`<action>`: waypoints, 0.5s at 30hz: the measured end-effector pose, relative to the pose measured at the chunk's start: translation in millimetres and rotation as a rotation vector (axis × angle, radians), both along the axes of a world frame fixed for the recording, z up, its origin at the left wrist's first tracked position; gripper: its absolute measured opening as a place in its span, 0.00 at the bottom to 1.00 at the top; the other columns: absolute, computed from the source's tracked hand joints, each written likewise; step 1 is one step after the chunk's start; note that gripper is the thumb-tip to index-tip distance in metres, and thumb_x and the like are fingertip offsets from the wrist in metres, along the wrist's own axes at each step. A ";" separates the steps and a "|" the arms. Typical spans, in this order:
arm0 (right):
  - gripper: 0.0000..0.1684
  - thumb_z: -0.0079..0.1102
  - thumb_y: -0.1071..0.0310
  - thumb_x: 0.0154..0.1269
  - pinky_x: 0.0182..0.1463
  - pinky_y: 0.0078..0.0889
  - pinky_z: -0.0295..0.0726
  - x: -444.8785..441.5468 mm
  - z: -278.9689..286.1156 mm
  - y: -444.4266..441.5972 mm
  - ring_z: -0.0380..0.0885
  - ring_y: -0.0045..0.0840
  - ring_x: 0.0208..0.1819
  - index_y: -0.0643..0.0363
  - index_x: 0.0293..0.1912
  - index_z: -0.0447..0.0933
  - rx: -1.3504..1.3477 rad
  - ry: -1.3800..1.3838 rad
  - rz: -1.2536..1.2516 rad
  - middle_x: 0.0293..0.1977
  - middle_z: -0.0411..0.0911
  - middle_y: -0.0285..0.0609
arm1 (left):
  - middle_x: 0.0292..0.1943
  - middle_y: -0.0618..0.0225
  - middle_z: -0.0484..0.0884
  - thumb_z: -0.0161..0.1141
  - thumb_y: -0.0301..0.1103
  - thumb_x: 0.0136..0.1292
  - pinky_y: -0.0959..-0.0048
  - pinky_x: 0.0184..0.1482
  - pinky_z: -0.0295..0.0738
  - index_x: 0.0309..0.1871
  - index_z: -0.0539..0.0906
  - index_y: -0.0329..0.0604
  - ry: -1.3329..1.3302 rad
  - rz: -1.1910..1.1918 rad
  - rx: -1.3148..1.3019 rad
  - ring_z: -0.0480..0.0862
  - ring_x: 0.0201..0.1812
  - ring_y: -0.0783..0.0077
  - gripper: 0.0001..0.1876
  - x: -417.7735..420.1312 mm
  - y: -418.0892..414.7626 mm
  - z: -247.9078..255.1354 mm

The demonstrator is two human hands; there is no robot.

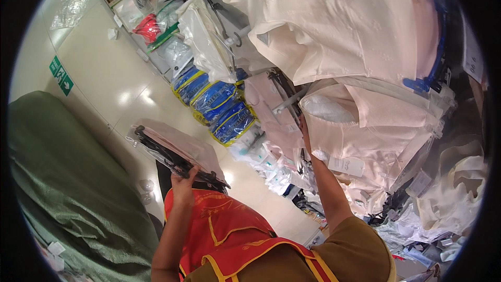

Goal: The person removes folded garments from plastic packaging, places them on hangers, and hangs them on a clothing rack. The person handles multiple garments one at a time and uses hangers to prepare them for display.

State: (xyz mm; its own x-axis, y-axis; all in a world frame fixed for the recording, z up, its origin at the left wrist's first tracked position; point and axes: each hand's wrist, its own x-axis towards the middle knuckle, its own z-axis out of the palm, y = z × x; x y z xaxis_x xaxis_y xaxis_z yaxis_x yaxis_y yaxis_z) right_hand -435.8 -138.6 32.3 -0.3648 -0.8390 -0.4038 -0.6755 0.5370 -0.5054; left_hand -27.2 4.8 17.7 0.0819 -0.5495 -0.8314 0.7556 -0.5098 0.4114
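My left hand (185, 179) grips a bundle of black hangers (168, 158) beside my waist. A pale pink garment (184, 141) under clear plastic hangs from them. My right arm stretches up to the rack, and my right hand (304, 127) is mostly hidden at the edge of a pale pink garment (332, 137) that bears a white tag (346, 165). Just left of that hand, folded pink garments (264, 105) hang on a black hanger by a metal display arm (291, 101). Whether the right fingers are closed on anything cannot be seen.
Above hang large cream garments (332, 35) on a blue hanger (434, 70). Blue and yellow plastic-wrapped packs (219, 98) line the rack's base near white garments (203, 39). A green cloth cover (66, 172) drapes something bulky on the left. The tiled floor (105, 74) carries a green sign (61, 75).
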 end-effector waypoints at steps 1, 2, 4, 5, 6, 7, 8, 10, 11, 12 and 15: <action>0.18 0.51 0.53 0.69 0.22 0.18 0.61 2.8 2.4 -2.0 0.62 0.13 0.18 0.58 0.31 0.72 -0.022 0.006 0.008 0.17 0.67 0.29 | 0.35 0.71 0.80 0.62 0.16 0.55 0.76 0.43 0.75 0.40 0.77 0.40 0.006 0.003 0.003 0.80 0.38 0.75 0.12 -0.3 -3.0 -1.5; 0.18 0.51 0.53 0.69 0.22 0.18 0.61 3.6 7.3 -4.7 0.62 0.13 0.18 0.58 0.31 0.72 -0.034 0.007 0.018 0.18 0.67 0.29 | 0.36 0.72 0.80 0.62 0.15 0.55 0.77 0.44 0.74 0.40 0.77 0.40 0.012 0.005 0.005 0.80 0.38 0.77 0.12 -0.3 -6.3 -2.8; 0.18 0.51 0.53 0.69 0.23 0.18 0.62 8.6 9.2 -17.4 0.62 0.13 0.18 0.58 0.31 0.72 -0.056 -0.001 0.057 0.18 0.67 0.29 | 0.35 0.73 0.79 0.61 0.14 0.55 0.78 0.45 0.74 0.41 0.77 0.40 0.007 -0.007 -0.006 0.79 0.38 0.77 0.13 2.6 -10.1 -5.3; 0.18 0.51 0.53 0.69 0.23 0.18 0.62 10.2 9.9 -22.6 0.62 0.13 0.18 0.58 0.31 0.72 -0.064 -0.005 0.075 0.18 0.67 0.29 | 0.35 0.73 0.79 0.61 0.15 0.55 0.78 0.45 0.74 0.41 0.77 0.40 0.008 -0.001 -0.026 0.79 0.38 0.78 0.13 4.0 -11.0 -7.6; 0.18 0.51 0.53 0.69 0.23 0.18 0.62 12.5 12.3 -26.6 0.63 0.13 0.19 0.58 0.31 0.72 -0.072 -0.005 0.089 0.18 0.68 0.29 | 0.35 0.73 0.79 0.61 0.15 0.55 0.78 0.45 0.74 0.42 0.77 0.41 0.011 0.002 -0.048 0.79 0.39 0.78 0.13 5.3 -12.2 -8.9; 0.18 0.50 0.53 0.69 0.24 0.18 0.62 14.8 11.7 -30.4 0.63 0.14 0.19 0.58 0.31 0.71 -0.082 -0.002 0.105 0.18 0.68 0.29 | 0.35 0.73 0.79 0.62 0.15 0.55 0.79 0.46 0.74 0.42 0.77 0.41 0.007 -0.004 -0.039 0.79 0.39 0.78 0.13 6.4 -13.8 -9.4; 0.19 0.50 0.53 0.69 0.24 0.19 0.62 17.3 8.5 -34.1 0.63 0.14 0.19 0.58 0.31 0.71 -0.089 0.007 0.120 0.18 0.68 0.29 | 0.35 0.74 0.78 0.62 0.15 0.55 0.79 0.46 0.74 0.42 0.77 0.41 0.003 -0.009 -0.031 0.79 0.39 0.78 0.13 7.6 -15.4 -9.7; 0.19 0.50 0.53 0.69 0.24 0.19 0.63 22.5 -1.0 -40.5 0.63 0.14 0.19 0.58 0.30 0.71 -0.101 0.014 0.152 0.18 0.68 0.29 | 0.36 0.74 0.78 0.62 0.15 0.55 0.79 0.46 0.73 0.42 0.76 0.41 -0.009 -0.033 -0.020 0.79 0.39 0.78 0.14 10.0 -17.6 -11.5; 0.19 0.50 0.53 0.69 0.25 0.19 0.63 25.5 -5.2 -43.1 0.63 0.14 0.20 0.58 0.30 0.71 -0.107 0.022 0.169 0.18 0.68 0.29 | 0.36 0.74 0.78 0.62 0.15 0.55 0.79 0.46 0.73 0.42 0.76 0.41 -0.016 -0.048 -0.020 0.79 0.40 0.78 0.14 11.5 -18.0 -12.4; 0.19 0.50 0.53 0.69 0.25 0.19 0.63 29.0 -9.0 -46.7 0.64 0.14 0.20 0.58 0.30 0.71 -0.113 0.032 0.192 0.18 0.68 0.29 | 0.36 0.74 0.78 0.62 0.15 0.55 0.79 0.46 0.73 0.42 0.76 0.41 -0.024 -0.059 -0.020 0.78 0.40 0.78 0.14 12.8 -18.0 -13.5; 0.19 0.49 0.53 0.69 0.26 0.19 0.64 39.4 -12.7 -52.1 0.64 0.14 0.20 0.58 0.30 0.71 -0.119 -0.016 0.178 0.18 0.68 0.30 | 0.37 0.74 0.78 0.62 0.15 0.55 0.78 0.46 0.73 0.43 0.76 0.41 -0.018 -0.048 -0.045 0.78 0.40 0.78 0.14 17.1 -19.8 -13.5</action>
State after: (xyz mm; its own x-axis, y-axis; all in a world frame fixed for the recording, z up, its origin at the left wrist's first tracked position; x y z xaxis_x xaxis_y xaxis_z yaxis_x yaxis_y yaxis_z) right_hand -396.4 -190.7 19.6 -0.2010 -0.9316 -0.3029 -0.7457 0.3460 -0.5694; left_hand -10.2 -15.0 4.2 0.0689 -0.5902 -0.8043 0.7230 -0.5260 0.4479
